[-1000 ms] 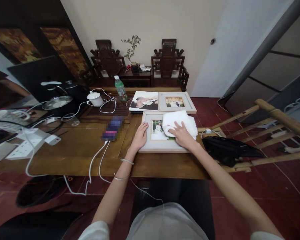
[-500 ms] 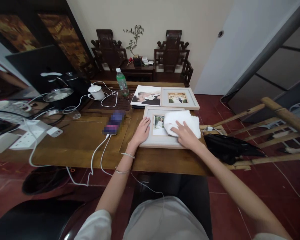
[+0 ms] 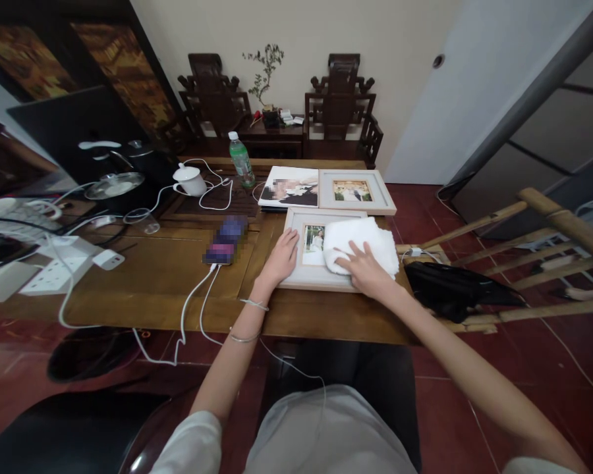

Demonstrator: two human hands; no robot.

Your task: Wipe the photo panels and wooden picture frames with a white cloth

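The frame [image 3: 306,278] lies on the tabletop [image 3: 153,283], cloth [image 3: 363,237] across its right side; left hand [image 3: 282,257] rests flat on its left edge, right hand [image 3: 369,271], apart from the left, spreads over the cloth

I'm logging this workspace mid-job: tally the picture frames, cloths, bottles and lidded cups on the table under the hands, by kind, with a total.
Pale wood-edged rectangular picture frames: 2
White fluffy folded cloth: 1
Clear plastic bottle with green label and white cap: 1
White lidded ceramic cup: 1
Total: 5
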